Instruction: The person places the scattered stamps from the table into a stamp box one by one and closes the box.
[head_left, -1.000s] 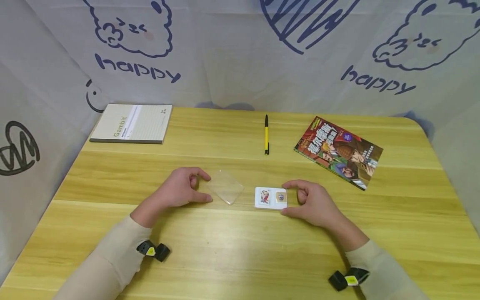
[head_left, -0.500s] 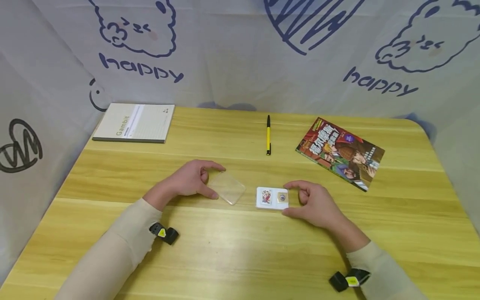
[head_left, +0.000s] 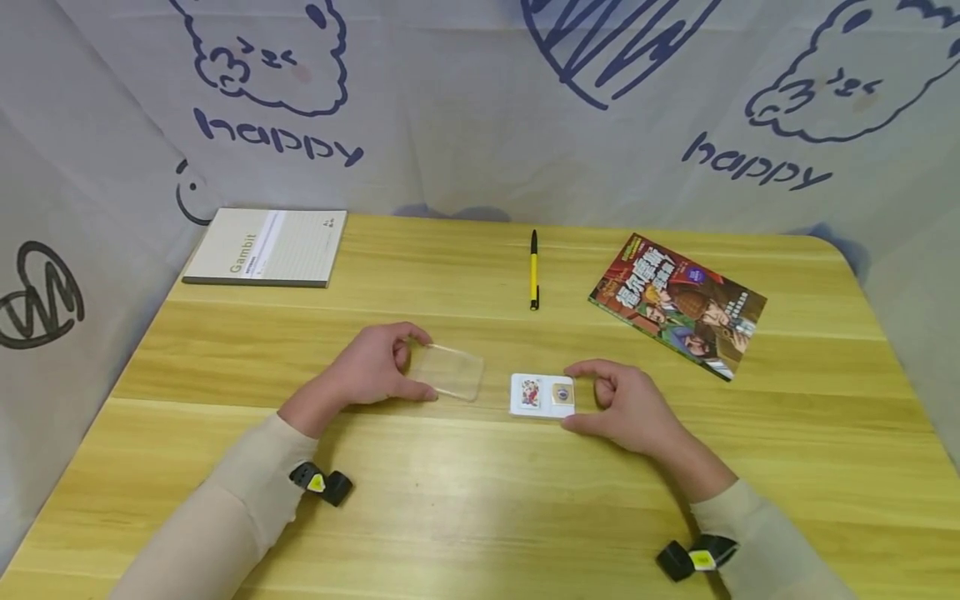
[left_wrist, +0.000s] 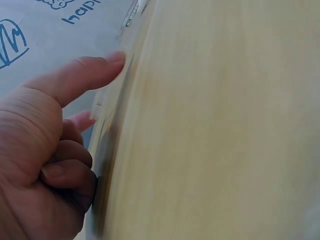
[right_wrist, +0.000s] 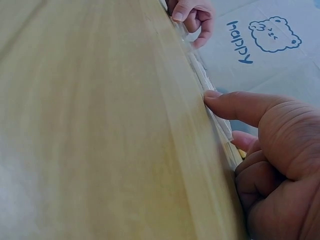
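A clear plastic lid (head_left: 456, 372) lies close to the wooden tabletop, its long sides running roughly left to right. My left hand (head_left: 367, 367) holds it at the left end, thumb on the near edge and index finger on the far edge. To its right, apart from it, is a small white case (head_left: 547, 410) with a colourful picture card and a gold square with a dark round mark. My right hand (head_left: 633, 408) pinches the case's right end between thumb and index finger. In the right wrist view the case shows only as a thin edge beside my thumb (right_wrist: 235, 105).
A Gambit notebook (head_left: 266, 247) lies at the table's back left. Behind the case is a yellow and black pen (head_left: 534, 271). A comic-style book (head_left: 678, 304) lies at an angle on the right. White cloth (head_left: 465, 108) with drawings hangs behind the table.
My left hand has reached the clear lid and taken hold of it. The lid has turned from a slanted position to nearly in line with the case. My right hand stays in place.
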